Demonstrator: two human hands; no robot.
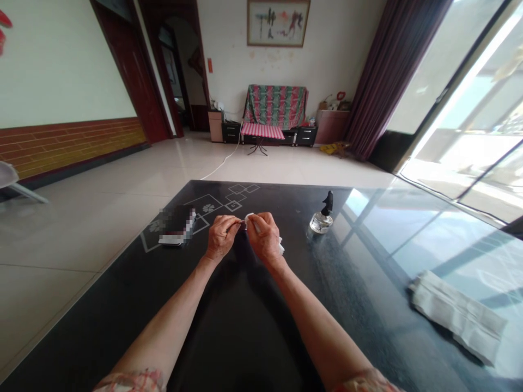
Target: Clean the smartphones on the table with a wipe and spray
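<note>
My left hand (222, 237) and my right hand (264, 238) meet above the middle of the glossy black table (245, 337). Between the fingers of my right hand is a crumpled white tissue or cloth (281, 246), part of it sticking out beside the palm. My left thumb and index finger pinch something small and thin at the tissue's edge, too small to name. To the right of my hands stands a clear spray bottle (321, 222) with a black trigger head, upright and untouched.
A pixelated dark, flat object (176, 227) with a pale edge lies left of my hands. On the right is a folded grey-white cloth (458, 316). Beyond the table are a pink-striped small table (262, 130), a low black cabinet (231, 132) and a white cord (223, 161) on the floor.
</note>
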